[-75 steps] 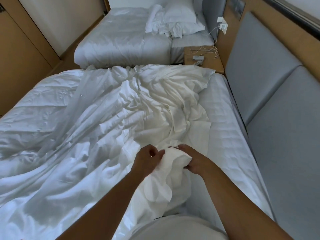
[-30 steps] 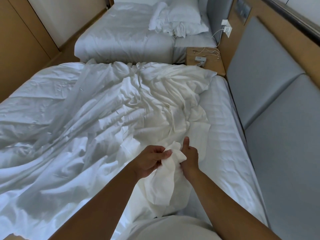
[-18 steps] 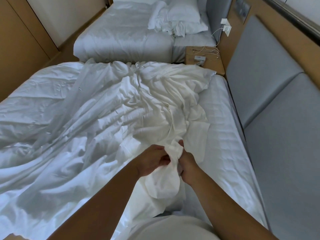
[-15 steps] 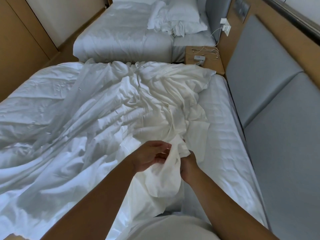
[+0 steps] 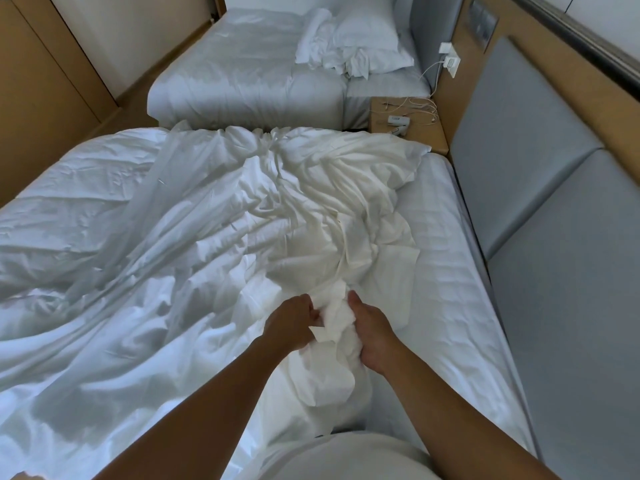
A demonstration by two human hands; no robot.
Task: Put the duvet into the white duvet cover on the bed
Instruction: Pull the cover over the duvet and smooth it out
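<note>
A crumpled white duvet cover (image 5: 214, 237) lies spread over the near bed (image 5: 446, 271), bunched and wrinkled toward the middle. A gathered corner of the white fabric (image 5: 332, 320) stands up near the bed's front edge. My left hand (image 5: 292, 322) grips this bunch from the left with curled fingers. My right hand (image 5: 372, 332) grips it from the right, thumb up along the cloth. I cannot tell where the duvet ends and the cover begins inside the bunch.
A second bed (image 5: 249, 74) with a pillow (image 5: 367, 43) and loose white linen stands beyond. A wooden nightstand (image 5: 412, 133) with cables and a small device sits between the beds. A grey padded headboard (image 5: 540, 209) runs along the right. Wooden panels stand on the left.
Both hands have kept hold of the bunched corner and reworked their grip on it. The right hand shifted lower along the cloth and the bunch is now squeezed tighter between the two hands.
</note>
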